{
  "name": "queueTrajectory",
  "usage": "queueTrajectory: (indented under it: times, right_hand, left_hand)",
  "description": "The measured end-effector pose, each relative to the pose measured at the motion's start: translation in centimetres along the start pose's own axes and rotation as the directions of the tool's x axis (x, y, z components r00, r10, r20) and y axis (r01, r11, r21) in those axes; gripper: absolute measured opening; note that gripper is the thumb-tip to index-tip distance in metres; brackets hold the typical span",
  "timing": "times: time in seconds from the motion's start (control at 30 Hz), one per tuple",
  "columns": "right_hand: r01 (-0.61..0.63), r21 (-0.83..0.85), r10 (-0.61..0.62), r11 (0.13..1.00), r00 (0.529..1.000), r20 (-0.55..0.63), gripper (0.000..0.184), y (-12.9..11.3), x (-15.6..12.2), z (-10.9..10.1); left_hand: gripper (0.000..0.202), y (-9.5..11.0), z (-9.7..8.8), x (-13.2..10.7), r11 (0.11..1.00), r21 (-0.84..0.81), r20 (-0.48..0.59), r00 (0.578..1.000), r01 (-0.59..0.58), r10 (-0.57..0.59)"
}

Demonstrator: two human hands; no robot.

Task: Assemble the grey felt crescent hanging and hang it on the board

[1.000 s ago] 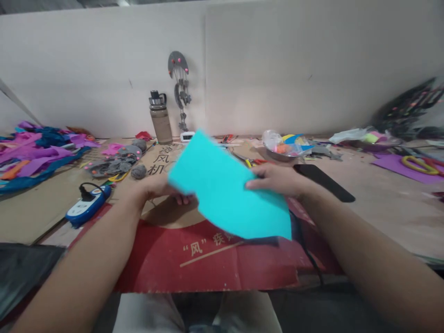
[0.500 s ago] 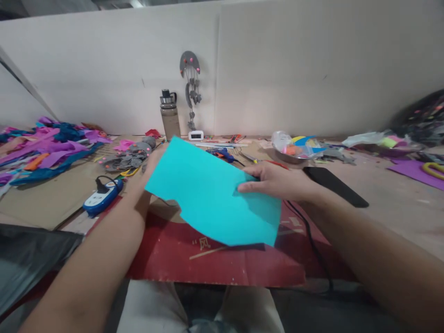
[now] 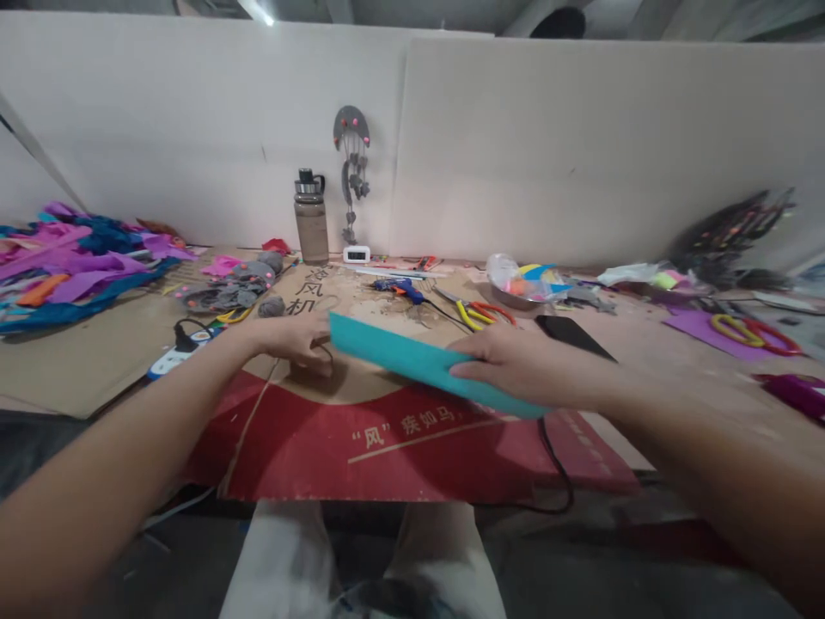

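A turquoise felt sheet (image 3: 393, 354) hangs nearly flat and edge-on just above the red and brown cardboard (image 3: 400, 447). My right hand (image 3: 516, 365) grips its right side, fingers on top. My left hand (image 3: 295, 337) rests by the sheet's left corner with fingers curled; whether it still grips the sheet is unclear. A blue glue gun (image 3: 398, 286) and yellow-handled scissors (image 3: 480, 314) lie just beyond the sheet.
A water bottle (image 3: 311, 219) and small clock (image 3: 357, 254) stand at the back wall. Purple and blue felt scraps (image 3: 70, 266) pile at the left, grey felt pieces (image 3: 225, 292) and a power strip (image 3: 177, 352) nearer. A black phone (image 3: 571, 335) and a bowl of bits (image 3: 525, 284) lie right.
The turquoise sheet has tipped from facing me to almost flat and dropped toward the cardboard. Both hands have lowered with it, and my view has tilted up.
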State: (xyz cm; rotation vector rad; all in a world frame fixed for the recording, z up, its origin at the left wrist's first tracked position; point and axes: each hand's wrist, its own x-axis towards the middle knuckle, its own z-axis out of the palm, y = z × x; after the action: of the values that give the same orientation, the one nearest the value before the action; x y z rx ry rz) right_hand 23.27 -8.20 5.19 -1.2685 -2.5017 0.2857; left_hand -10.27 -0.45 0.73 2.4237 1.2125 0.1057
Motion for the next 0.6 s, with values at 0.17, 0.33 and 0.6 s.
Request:
queueTrajectory:
  times: [0.17,0.33,0.6]
  right_hand:
    - [-0.160,0.300,0.227,0.940,0.953,-0.201,0.031,1.9,1.3,-2.8]
    - [-0.205,-0.196,0.152,0.959,0.954,-0.258,0.021,0.9,2.9,0.3]
    - [0.167,0.370,-0.323,0.914,0.851,0.414,0.022,-5.7,0.1,-2.3]
  left_hand:
    - [0.024,0.9,0.0,-1.2,0.994,0.108,0.006,1.000,-0.029,0.028]
    - [0.006,-0.2,-0.4,-1.7,0.972,0.224,-0.023,0.998,0.064,-0.060]
    - [0.017,-0.8,-2.0,-2.8,0.982,-0.005,-0.177,0.966,0.188,-0.186]
